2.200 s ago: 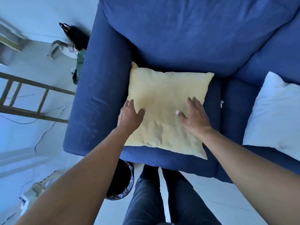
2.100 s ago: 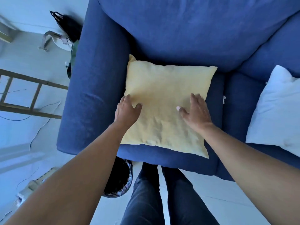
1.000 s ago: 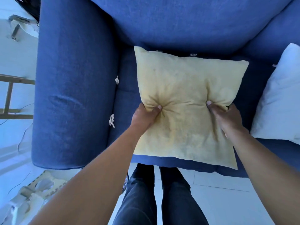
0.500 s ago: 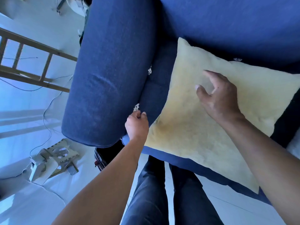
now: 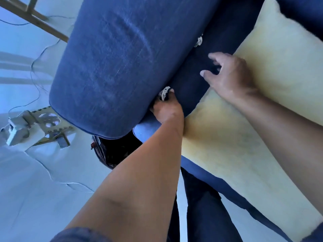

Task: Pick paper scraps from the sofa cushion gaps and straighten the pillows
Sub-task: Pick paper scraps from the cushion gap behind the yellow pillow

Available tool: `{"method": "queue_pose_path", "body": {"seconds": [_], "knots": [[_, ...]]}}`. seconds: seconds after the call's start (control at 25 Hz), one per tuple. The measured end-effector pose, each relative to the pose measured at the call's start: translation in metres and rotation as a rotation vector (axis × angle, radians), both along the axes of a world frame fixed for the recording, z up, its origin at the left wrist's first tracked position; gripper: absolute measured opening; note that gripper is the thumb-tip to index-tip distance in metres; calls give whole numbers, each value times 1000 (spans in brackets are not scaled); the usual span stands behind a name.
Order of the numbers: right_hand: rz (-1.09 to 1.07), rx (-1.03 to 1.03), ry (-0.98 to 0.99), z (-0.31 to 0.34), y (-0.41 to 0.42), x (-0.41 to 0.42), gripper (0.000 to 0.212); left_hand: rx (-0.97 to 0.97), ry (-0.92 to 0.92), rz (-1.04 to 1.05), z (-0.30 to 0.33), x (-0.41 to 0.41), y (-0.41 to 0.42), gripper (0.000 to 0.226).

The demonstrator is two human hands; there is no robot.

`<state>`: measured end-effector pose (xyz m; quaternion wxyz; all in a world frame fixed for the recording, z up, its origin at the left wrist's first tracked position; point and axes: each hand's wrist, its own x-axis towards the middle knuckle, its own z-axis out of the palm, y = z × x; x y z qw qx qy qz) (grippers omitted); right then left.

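Note:
My left hand [image 5: 166, 107] is pinched on a white paper scrap [image 5: 164, 92] in the gap between the blue sofa armrest [image 5: 111, 67] and the seat cushion [image 5: 197, 70]. A second white paper scrap [image 5: 198, 41] sits farther up the same gap. With fingers spread, my right hand [image 5: 229, 74] hovers over the seat cushion at the edge of the yellow pillow [image 5: 262, 105]. The pillow lies flat on the seat, to the right of the gap.
A dark bin [image 5: 111, 151] stands on the floor just below the armrest's front end. A pale folded stand [image 5: 33, 128] and thin cables [image 5: 35, 67] lie on the light floor at left. A wooden frame [image 5: 35, 18] crosses the top left. My legs [image 5: 201, 206] are against the sofa front.
My left hand has gone deeper into the armrest gap and closed on the scrap. My right hand slid left off the pillow toward the seat. The view has swung left and closer.

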<state>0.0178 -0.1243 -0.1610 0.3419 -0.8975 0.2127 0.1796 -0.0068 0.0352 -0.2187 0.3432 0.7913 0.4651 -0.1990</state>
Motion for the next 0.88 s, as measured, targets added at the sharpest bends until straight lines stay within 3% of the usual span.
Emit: {"method": "queue_pose_path", "body": {"seconds": [0.16,0.6,0.72,0.88], "knots": [[-23,-45,-50,-24,1,-6,57,31,-52,41,-20,7,-9,31],[-98,-34,-169,-95,0,59,68,149,-3,5,-49,0,-13,28],[-54,-54,-175,-116,2,74,52,187,-54,13,-60,-5,-13,28],[-2,-270,-45,-136,-1,83,18,189,-110,19,-72,-10,-14,28]]}}
